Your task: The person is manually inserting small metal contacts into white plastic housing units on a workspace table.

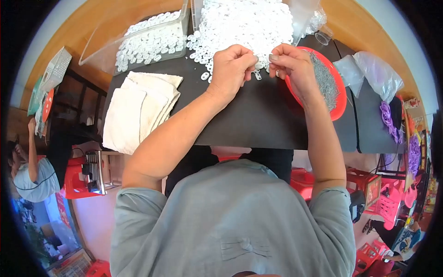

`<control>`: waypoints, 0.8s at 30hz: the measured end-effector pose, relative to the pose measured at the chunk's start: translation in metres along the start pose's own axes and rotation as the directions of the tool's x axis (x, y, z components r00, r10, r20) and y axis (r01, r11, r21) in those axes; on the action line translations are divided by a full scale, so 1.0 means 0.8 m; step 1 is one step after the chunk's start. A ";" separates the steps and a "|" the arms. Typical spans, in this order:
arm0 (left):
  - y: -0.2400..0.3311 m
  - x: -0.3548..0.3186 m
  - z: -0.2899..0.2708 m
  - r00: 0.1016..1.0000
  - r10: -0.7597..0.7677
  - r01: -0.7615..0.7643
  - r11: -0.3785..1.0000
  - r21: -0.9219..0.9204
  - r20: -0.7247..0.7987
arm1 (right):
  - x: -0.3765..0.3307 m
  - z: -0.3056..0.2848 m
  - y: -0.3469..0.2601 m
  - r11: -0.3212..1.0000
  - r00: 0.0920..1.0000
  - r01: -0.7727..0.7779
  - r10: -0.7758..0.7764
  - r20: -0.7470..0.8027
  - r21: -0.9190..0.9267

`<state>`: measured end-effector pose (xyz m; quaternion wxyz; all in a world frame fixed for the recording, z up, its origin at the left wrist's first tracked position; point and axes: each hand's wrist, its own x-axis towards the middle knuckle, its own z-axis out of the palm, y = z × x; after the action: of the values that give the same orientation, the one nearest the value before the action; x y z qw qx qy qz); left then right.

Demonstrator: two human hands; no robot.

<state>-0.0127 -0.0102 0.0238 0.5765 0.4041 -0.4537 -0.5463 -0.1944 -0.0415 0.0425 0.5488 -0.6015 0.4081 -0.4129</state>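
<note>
White plastic makes up the main heap (244,23) in front of us, spreading over the far side of the dark desk (249,122), just past both hands. What matters most is where one loose piece (258,75) lies: on the near fringe of that heap, in the narrow gap between the left grip (231,70) and the right grip (295,69), just on our side of the two sets of fingertips. Its long axis seems to run roughly away from us, with a slight tilt, and it sits a touch nearer the left fingers than the right.

On the left, we see thumb and forefinger drawn together in a pinch; on the right, the thumb lies close against bent fingers. Whether either pinch has a small part inside it, we cannot tell, since the fingers cover what would be there.

The white pieces look small, flat and oval, with rounded ends and openings through them; they lie at all angles, overlapping. A second heap (152,41) of the same kind lies off to our left, well apart from our fingers. Close under the right wrist and forearm, which hide part of it, we have a red basin (341,87) of thin grey metal bits (328,81), tangled together. Folded cream cloths (127,108) rest by the left forearm.
</note>
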 end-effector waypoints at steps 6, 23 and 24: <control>0.002 -0.003 0.003 1.000 -0.014 0.014 0.999 0.029 0.000 | 0.001 0.002 -0.001 1.000 0.999 0.006 -0.005 0.045 -0.005; 0.000 -0.007 0.003 0.998 0.064 -0.063 0.990 0.127 -0.006 | -0.002 0.015 -0.001 0.999 0.998 0.037 -0.035 0.058 -0.021; 0.000 -0.008 0.003 0.998 0.063 -0.062 0.990 0.129 -0.004 | -0.003 0.016 -0.001 0.999 0.998 0.037 -0.036 0.055 -0.019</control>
<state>-0.0151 -0.0038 0.0243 0.5679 0.4280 -0.4981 -0.4962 -0.1832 -0.0348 0.0422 0.5460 -0.6253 0.3863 -0.4021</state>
